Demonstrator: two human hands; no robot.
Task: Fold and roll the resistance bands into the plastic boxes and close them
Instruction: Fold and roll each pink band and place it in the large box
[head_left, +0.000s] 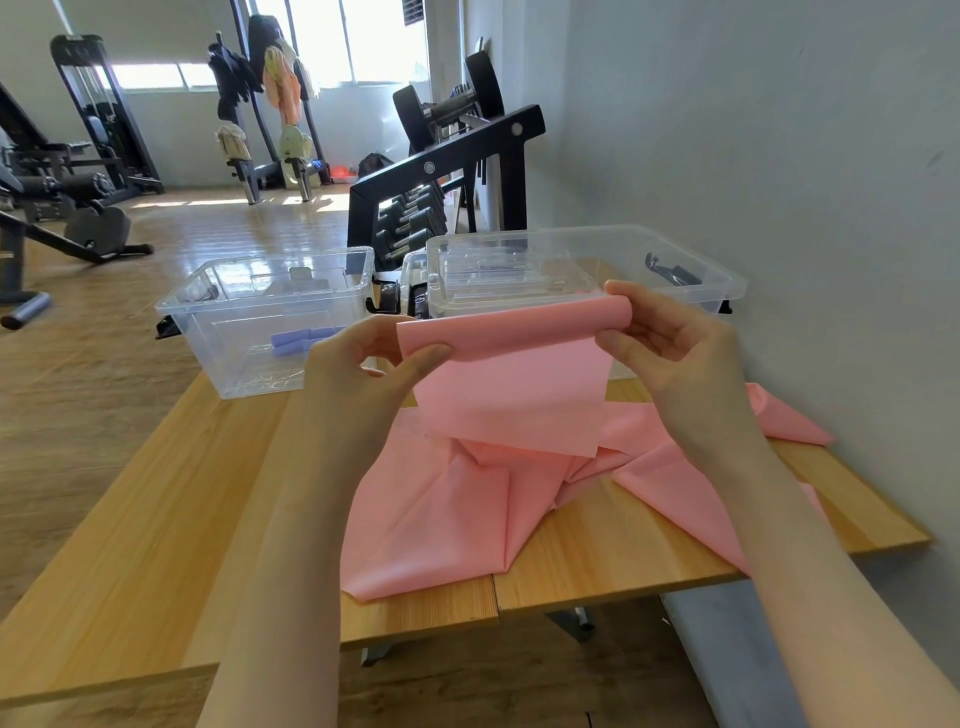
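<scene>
A long pink resistance band (511, 395) is held up above the wooden table (156, 519), its top end curled into the start of a roll. My left hand (358, 364) pinches the roll's left end and my right hand (670, 343) pinches its right end. The rest of the band lies crumpled on the table below. A clear plastic box (208, 322) stands open at the back left with a purple rolled band (301, 339) inside. A second clear box (717, 283) at the back right holds clear lids (514, 280).
A grey wall runs close along the table's right side. A black dumbbell rack (441, 171) stands just behind the boxes. Gym machines and a wooden floor fill the left background. The table's near left part is bare wood.
</scene>
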